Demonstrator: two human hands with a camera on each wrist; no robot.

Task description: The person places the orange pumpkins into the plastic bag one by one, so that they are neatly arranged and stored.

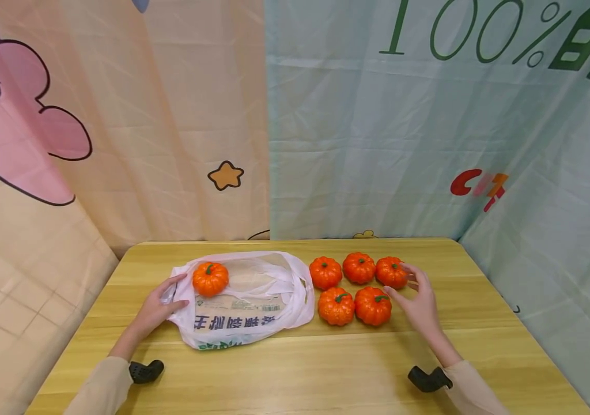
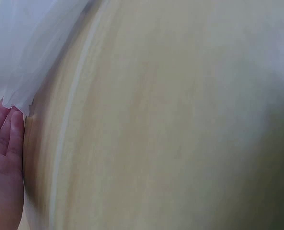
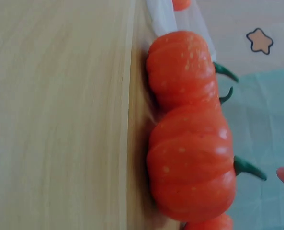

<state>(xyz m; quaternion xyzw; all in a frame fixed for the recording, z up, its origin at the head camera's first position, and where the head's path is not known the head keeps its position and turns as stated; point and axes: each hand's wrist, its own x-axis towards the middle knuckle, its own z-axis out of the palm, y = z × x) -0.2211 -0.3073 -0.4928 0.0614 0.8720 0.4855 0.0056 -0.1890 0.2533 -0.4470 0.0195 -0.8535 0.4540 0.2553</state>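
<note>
A white plastic bag (image 1: 295, 271) with dark printed characters lies spread on the table. On its left part sits a small orange pumpkin (image 1: 210, 279) with a green stem. My left hand (image 1: 156, 308) is at the bag's left edge, thumb and fingers spread apart; in the left wrist view the plastic covers the fingertips. Right of the bag stand several more small pumpkins (image 1: 336, 306) in two rows. My right hand (image 1: 419, 300) reaches round the right side of the far-right pumpkin (image 1: 390, 272), fingers spread, thumb near the front-right pumpkin (image 1: 373, 306).
The wooden table (image 1: 326, 369) ends at a printed cloth curtain (image 1: 357, 144) behind, and more cloth hangs on both sides. A black band piece (image 1: 146, 372) is on the left wrist, another black piece (image 1: 430, 379) on the right.
</note>
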